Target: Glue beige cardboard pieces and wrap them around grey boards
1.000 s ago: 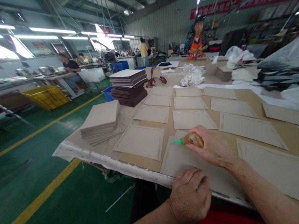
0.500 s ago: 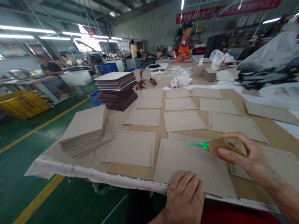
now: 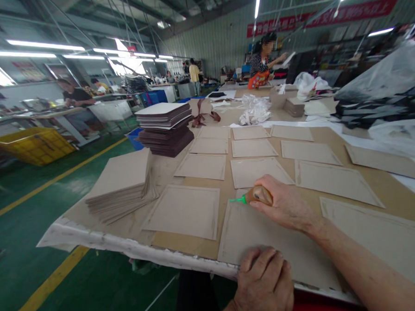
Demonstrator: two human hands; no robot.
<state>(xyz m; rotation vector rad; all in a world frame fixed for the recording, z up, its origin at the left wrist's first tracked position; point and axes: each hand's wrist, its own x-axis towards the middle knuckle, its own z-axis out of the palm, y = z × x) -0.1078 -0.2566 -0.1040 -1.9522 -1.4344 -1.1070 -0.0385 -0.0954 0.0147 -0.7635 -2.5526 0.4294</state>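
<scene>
Squeeze bottle (image 3: 260, 195), gripped by the right hand (image 3: 289, 204), has shifted left, nozzle (image 3: 239, 200) near the far-left corner of a cardboard sheet (image 3: 276, 235), left hand (image 3: 265, 285) curled, grip unclear

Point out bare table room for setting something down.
Best patch: brown paper on the right, between back-right card and near-right card. Between other cards, mostly narrow strips. Crowded: front card, left hand at its near edge, right hand and bottle over it.
</scene>
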